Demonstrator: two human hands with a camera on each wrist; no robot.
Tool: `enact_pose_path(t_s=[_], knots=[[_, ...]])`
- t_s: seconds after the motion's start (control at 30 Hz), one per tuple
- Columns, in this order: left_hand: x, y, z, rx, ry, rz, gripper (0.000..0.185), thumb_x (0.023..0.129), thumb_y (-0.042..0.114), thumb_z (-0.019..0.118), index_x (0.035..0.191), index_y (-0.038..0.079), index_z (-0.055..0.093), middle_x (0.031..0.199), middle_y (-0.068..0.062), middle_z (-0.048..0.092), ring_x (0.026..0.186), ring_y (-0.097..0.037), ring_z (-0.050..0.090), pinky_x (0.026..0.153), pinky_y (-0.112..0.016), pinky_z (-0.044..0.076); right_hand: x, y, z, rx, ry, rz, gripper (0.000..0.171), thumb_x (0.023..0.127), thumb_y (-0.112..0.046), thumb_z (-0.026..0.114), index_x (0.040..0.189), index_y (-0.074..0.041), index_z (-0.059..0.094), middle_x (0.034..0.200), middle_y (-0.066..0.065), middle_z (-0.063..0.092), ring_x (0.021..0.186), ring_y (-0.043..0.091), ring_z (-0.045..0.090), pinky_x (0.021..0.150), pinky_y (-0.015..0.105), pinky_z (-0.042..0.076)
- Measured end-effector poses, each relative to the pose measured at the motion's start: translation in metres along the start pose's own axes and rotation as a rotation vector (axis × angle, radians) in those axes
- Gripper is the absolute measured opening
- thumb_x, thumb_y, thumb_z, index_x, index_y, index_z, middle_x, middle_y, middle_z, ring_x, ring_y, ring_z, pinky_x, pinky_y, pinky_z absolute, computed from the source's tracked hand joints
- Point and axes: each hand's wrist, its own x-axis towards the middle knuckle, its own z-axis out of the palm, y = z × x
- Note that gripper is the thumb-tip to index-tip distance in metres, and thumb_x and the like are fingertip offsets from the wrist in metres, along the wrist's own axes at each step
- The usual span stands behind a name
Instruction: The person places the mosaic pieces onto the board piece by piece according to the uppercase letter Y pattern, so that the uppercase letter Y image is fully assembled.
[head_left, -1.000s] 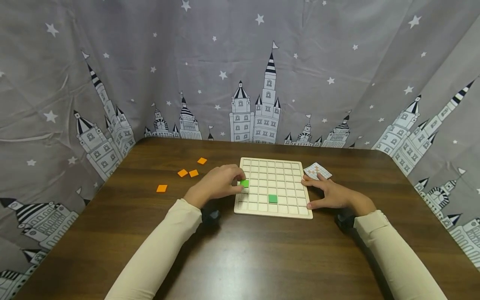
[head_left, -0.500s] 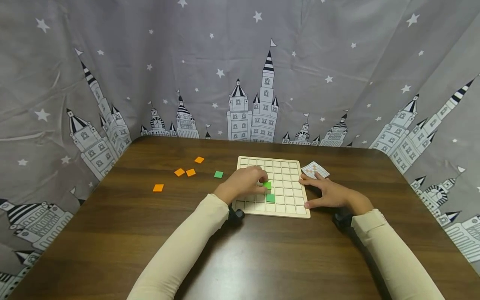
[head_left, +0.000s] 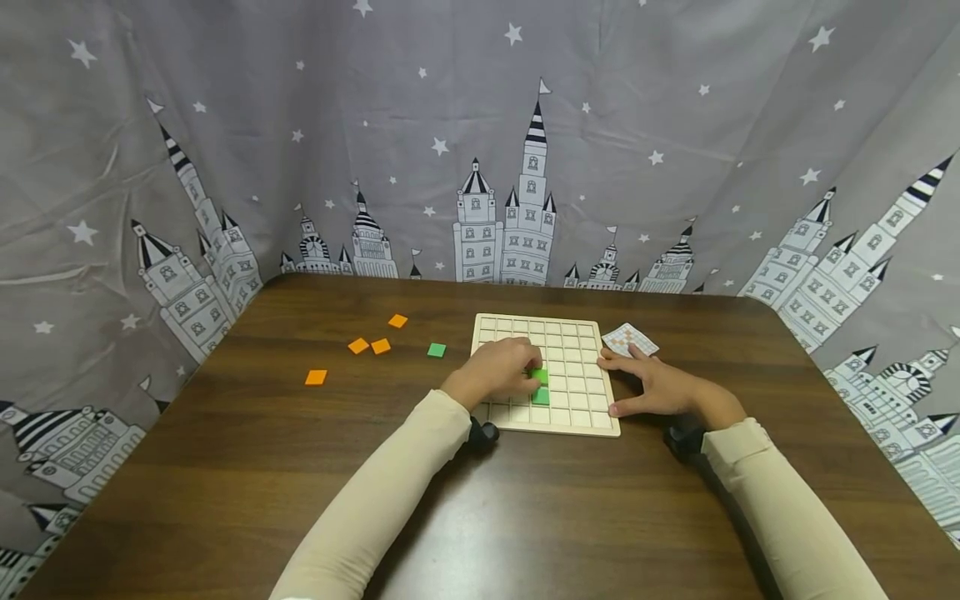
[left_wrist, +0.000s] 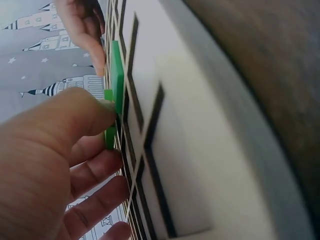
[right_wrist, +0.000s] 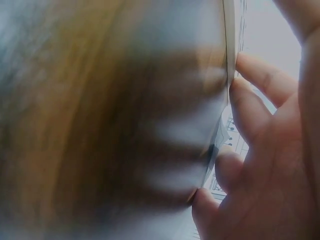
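Observation:
My left hand (head_left: 498, 371) is over the pale gridded board (head_left: 581, 367), pinching a bright green square tile (head_left: 542, 377) between thumb and fingers. In the left wrist view that tile (left_wrist: 109, 137) is right beside a second green tile (left_wrist: 118, 75), which sits on the grid. Whether the pinched tile lies flat in its cell cannot be seen under the fingers. My right hand (head_left: 663, 387) rests at the board's right edge with fingers spread, and in the right wrist view its fingertips (right_wrist: 245, 100) touch the rim.
Several orange tiles, one of them nearest the left side (head_left: 316, 377), lie loose left of the board. A loose green tile (head_left: 437, 350) is closer to it. A small card with an orange grid pattern (head_left: 628, 337) lies beyond my right fingers. A grey castle-print curtain (head_left: 337, 125) hangs behind the table.
My left hand has carried the green tile rightward from the board's left edge, then slightly down to beside the seated green tile. The loose green tile has come into view. My right hand stays put.

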Motion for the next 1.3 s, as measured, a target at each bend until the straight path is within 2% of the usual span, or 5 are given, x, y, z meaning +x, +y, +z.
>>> enact_pose_path(t_s=[0.73, 0.9, 1.03, 1.13, 1.3], knots=[[-0.006, -0.005, 0.002, -0.037, -0.014, -0.009, 0.023, 0.081, 0.034, 0.057, 0.099, 0.022, 0.065, 0.1, 0.009, 0.057, 0.087, -0.007, 0.052, 0.074, -0.029, 0.047, 0.002, -0.005, 0.004, 0.016, 0.002, -0.006, 0.084, 0.07, -0.054, 0.069, 0.14, -0.021, 0.036, 0.153, 0.002, 0.019, 0.138, 0.047, 0.0, 0.103, 0.068, 0.006], [-0.008, -0.009, -0.001, -0.082, -0.011, -0.014, 0.025, 0.082, 0.031, 0.058, 0.104, 0.021, 0.063, 0.103, 0.008, 0.058, 0.092, -0.008, 0.054, 0.079, -0.028, 0.047, 0.0, -0.005, 0.004, 0.005, 0.005, -0.012, 0.083, 0.071, -0.053, 0.069, 0.14, -0.02, 0.037, 0.153, 0.004, 0.02, 0.137, 0.048, 0.001, 0.102, 0.068, 0.007], [-0.011, -0.019, -0.008, -0.119, 0.032, -0.029, 0.026, 0.082, 0.026, 0.059, 0.106, 0.019, 0.063, 0.103, 0.006, 0.06, 0.094, -0.009, 0.055, 0.081, -0.028, 0.046, -0.001, -0.004, 0.003, 0.004, 0.006, -0.011, 0.082, 0.07, -0.053, 0.069, 0.139, -0.021, 0.037, 0.152, 0.003, 0.021, 0.137, 0.048, 0.002, 0.102, 0.069, 0.01], [-0.018, -0.034, -0.014, -0.119, 0.059, -0.059, 0.029, 0.081, 0.026, 0.061, 0.109, 0.018, 0.062, 0.104, 0.004, 0.061, 0.096, -0.011, 0.056, 0.082, -0.029, 0.047, -0.001, -0.002, 0.003, -0.003, 0.0, -0.003, 0.083, 0.07, -0.055, 0.069, 0.139, -0.023, 0.036, 0.152, 0.003, 0.021, 0.137, 0.047, 0.002, 0.101, 0.069, 0.012], [-0.038, -0.066, -0.022, -0.118, 0.032, -0.161, 0.038, 0.078, 0.029, 0.066, 0.114, 0.018, 0.06, 0.108, 0.001, 0.059, 0.097, -0.014, 0.055, 0.087, -0.033, 0.046, 0.001, 0.003, 0.001, -0.013, 0.002, -0.012, 0.083, 0.07, -0.056, 0.068, 0.139, -0.023, 0.036, 0.153, 0.003, 0.02, 0.137, 0.048, 0.002, 0.101, 0.069, 0.012]])
